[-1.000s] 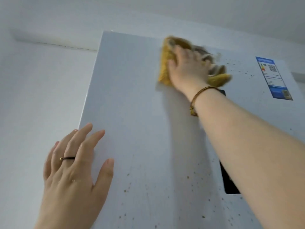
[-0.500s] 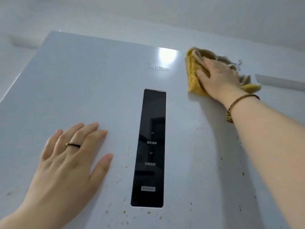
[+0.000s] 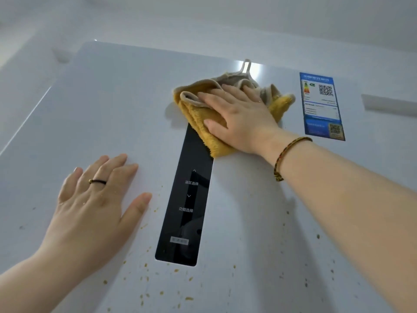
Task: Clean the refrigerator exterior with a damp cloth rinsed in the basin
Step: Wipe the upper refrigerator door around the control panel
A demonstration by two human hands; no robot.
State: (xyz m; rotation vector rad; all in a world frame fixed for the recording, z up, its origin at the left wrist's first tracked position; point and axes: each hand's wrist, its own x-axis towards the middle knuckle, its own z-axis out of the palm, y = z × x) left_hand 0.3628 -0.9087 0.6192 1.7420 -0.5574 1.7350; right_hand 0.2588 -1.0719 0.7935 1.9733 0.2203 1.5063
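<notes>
Head view: the camera looks up along the pale front of the refrigerator (image 3: 112,105), whose far edge meets the white ceiling. The right hand (image 3: 243,118) lies flat on a bunched yellow cloth (image 3: 203,129), fingers straight and a little spread, and presses it against the door. The hand curls round nothing. The cloth sits at the far end of the black control panel (image 3: 187,211) and overlaps its top right corner. Its beige edging is folded over on the far side, and a small hanging loop (image 3: 246,65) sticks out beyond it. A thin braided bracelet (image 3: 286,154) circles the right wrist.

The left hand (image 3: 94,199) rests palm-down on the door to the left of the panel. Its fingers are straight and close together, the thumb is held out toward the panel, and it holds nothing. A dark ring (image 3: 98,181) sits on one finger.

The panel runs as a narrow strip down the middle of the door and shows faint white arrows and characters. Well to the right of the cloth, a blue energy label (image 3: 321,105) with QR codes is stuck to the door. Small yellowish-brown specks (image 3: 144,265) dot the near part of the door, mostly around the near end of the panel and to its right.
</notes>
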